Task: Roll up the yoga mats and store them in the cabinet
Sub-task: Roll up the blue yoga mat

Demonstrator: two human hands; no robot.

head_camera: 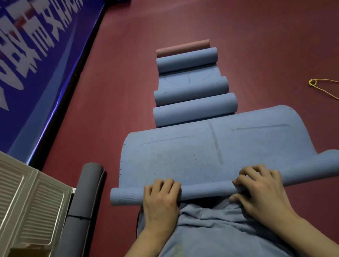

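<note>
Left hand [161, 196] and right hand [258, 190]: both fingers curled over the near rolled edge of the blue mat [214, 148], thumbs tucked under, each gripping the roll. Hands sit either side of centre, well apart, palms down.

The roll under the hands is thin, only a few turns. Its long axis runs left-right across the view. The unrolled rest of the mat stretches away to the far side and humps up off the floor there instead of lying flat. Printed alignment lines show on its top face.

Past the far edge, a line of other mats, all with long axes left-right: rolled blue mat [195, 109], second rolled blue mat [191, 91], then a partly rolled blue mat [187, 60] with a short flat tail toward the near side, then a pink rolled mat [183, 48] farthest out. They lie just beside each other in a row.

Left of the hands: a dark grey rolled mat [83, 215], long axis near-far, lying beside a beige cabinet [16, 198] with ribbed door panels at the near left.

Surface is a dark red floor [271, 39]. Blue banner [15, 62] with white lettering runs along the left wall. Yellow cord [336, 89] lies on the floor at right. Person's blue-grey shirt [211, 241] fills the near centre.
</note>
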